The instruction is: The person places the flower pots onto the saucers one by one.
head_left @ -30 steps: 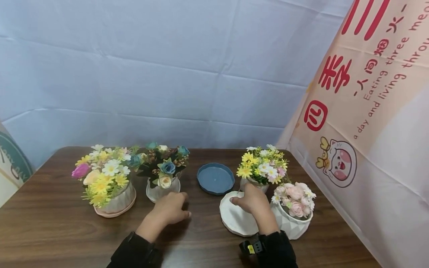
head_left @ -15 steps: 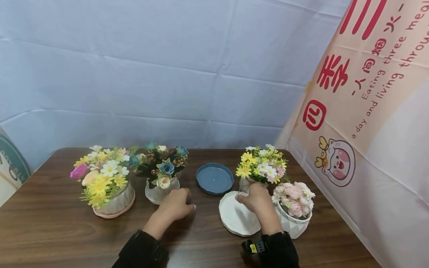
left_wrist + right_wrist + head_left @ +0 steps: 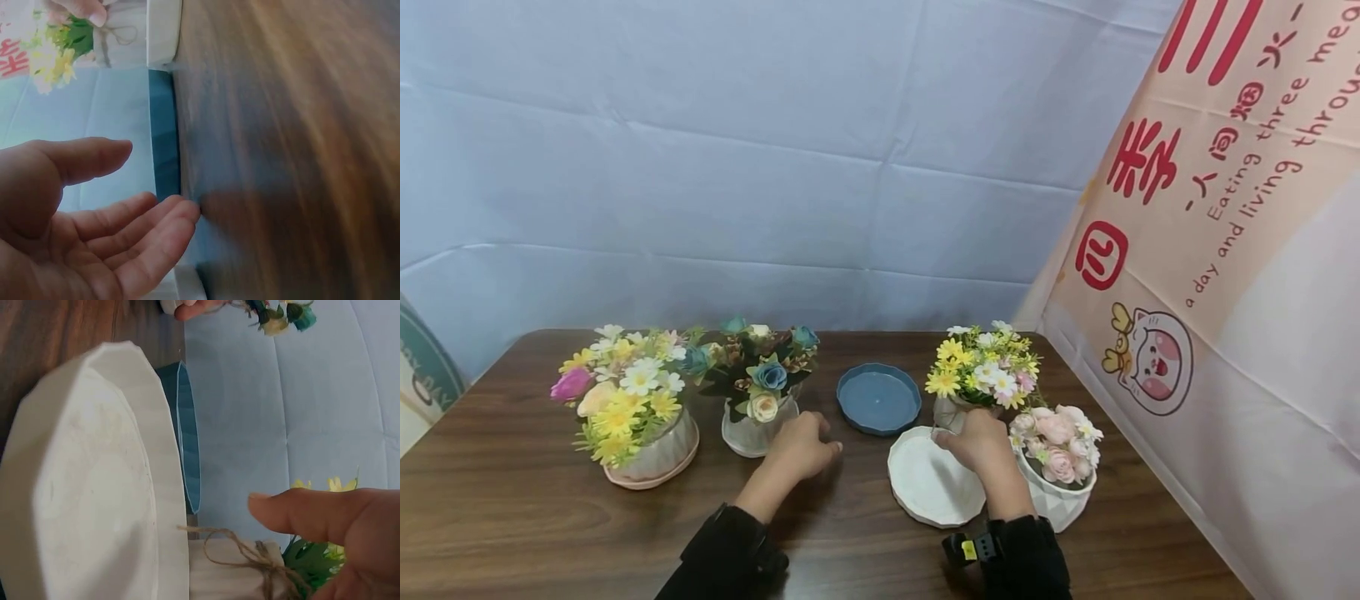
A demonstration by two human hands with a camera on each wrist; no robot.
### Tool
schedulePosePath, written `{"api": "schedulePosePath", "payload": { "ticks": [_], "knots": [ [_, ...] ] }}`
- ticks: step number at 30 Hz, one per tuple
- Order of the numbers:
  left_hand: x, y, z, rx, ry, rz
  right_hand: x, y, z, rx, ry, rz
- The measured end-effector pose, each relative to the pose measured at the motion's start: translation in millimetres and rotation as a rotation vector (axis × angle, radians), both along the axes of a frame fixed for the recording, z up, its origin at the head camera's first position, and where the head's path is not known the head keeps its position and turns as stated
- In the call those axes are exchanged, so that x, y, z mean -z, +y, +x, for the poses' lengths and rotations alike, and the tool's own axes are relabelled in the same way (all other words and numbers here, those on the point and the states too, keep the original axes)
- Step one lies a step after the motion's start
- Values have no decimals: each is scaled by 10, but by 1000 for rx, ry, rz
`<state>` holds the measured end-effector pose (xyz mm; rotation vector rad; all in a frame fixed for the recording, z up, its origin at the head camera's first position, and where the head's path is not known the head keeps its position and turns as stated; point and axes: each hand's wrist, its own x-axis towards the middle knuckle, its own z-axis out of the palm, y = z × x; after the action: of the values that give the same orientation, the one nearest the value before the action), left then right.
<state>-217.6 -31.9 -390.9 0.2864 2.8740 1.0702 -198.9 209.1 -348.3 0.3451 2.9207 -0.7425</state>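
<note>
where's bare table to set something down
The table is bare at front left, bordered by the pink saucer and left sleeve, and in the strip between the left hand and white plate, nearer than the blue plate. It's crowded around the right hand: white plate, twine pot, white pot.

On the right, a peach-and-white hanging (image 3: 1262,321) is bearing red characters (image 3: 1144,162), "四", "季" and "人间烟火", with 2 English lines (image 3: 1273,162) reading "Eating three mea…" and "a day and living throu…". On the left, a green emblem (image 3: 428,354) is showing "DAY".
</note>
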Motion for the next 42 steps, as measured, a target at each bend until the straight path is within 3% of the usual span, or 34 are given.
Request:
{"api": "schedulePosePath", "payload": {
  "ticks": [9,14,18,24,31,38,42],
  "knots": [
    [37,61,-120,-30,-77,57,37,71,-125,27,18,-121],
    [53,98,-171,-41,-96,88,58,88,-191,106,62,-254],
    [68,128,-206,-65,-153,153,94,93,-241,179,95,-314],
    [111,138,-279,-101,-264,374,214,95,-318,253,239,-339],
    [190,160,-353,-161,-348,498,359,120,-387,263,437,-281],
    [209,203,-419,-197,-313,514,366,149,-408,268,351,-388],
    [217,236,-484,-208,-304,538,344,155,-411,273,340,-381]
  ]
}}
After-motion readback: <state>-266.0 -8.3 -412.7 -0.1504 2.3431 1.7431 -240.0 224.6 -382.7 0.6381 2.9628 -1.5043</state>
